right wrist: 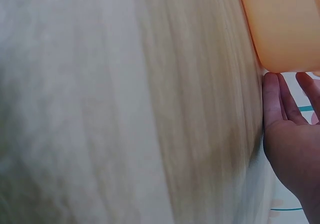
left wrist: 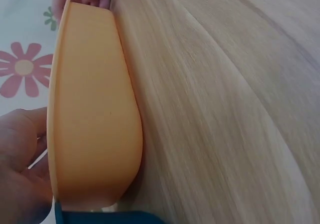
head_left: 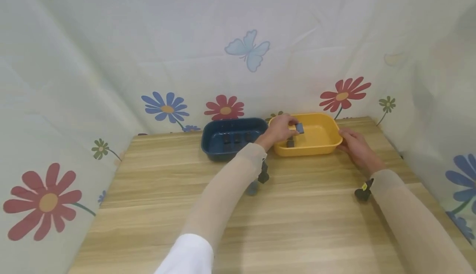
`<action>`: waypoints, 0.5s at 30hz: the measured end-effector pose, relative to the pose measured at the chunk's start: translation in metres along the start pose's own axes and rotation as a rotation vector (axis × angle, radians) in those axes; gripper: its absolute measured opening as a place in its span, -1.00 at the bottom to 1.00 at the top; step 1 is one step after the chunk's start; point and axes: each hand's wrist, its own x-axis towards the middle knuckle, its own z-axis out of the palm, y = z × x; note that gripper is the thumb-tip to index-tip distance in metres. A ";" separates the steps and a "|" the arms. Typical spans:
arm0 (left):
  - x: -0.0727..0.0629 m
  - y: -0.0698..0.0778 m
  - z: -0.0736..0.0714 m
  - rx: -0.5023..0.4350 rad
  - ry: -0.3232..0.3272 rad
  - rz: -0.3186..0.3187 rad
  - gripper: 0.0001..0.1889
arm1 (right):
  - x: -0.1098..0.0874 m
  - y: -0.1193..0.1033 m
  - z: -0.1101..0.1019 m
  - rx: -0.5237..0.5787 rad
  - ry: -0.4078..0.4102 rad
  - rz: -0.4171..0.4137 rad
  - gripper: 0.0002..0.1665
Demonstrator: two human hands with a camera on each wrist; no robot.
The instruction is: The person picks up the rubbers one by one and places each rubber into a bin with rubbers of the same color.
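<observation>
My left hand (head_left: 281,128) pinches a small blue-grey block (head_left: 299,128) over the yellow tray (head_left: 320,150). A dark block (head_left: 290,142) lies inside that tray, below the hand. At the tray's right end, my right hand (head_left: 354,146) touches the outer wall with its fingers extended. In the right wrist view, the right fingers (right wrist: 272,96) meet the tray's end close to the tabletop. The left wrist view shows the left hand (left wrist: 22,159) reaching behind the tray's near wall, which hides its fingertips and the block.
A dark blue tray (head_left: 219,157) with several dark blocks stands left of the yellow one, close against it. Both sit on a wooden table (head_left: 178,187) near its back edge. Behind hangs a white cloth (head_left: 178,59) printed with flowers and a butterfly.
</observation>
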 end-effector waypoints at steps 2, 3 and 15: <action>0.003 0.001 0.003 -0.006 -0.006 -0.005 -0.53 | -0.001 0.001 0.000 0.021 0.000 -0.007 -0.19; 0.004 0.001 0.004 -0.007 -0.008 -0.005 -0.53 | -0.001 0.001 0.000 0.027 -0.002 -0.014 -0.18; 0.012 0.009 0.018 -0.082 -0.038 -0.063 -0.71 | 0.001 0.006 -0.002 0.066 -0.009 -0.050 -0.20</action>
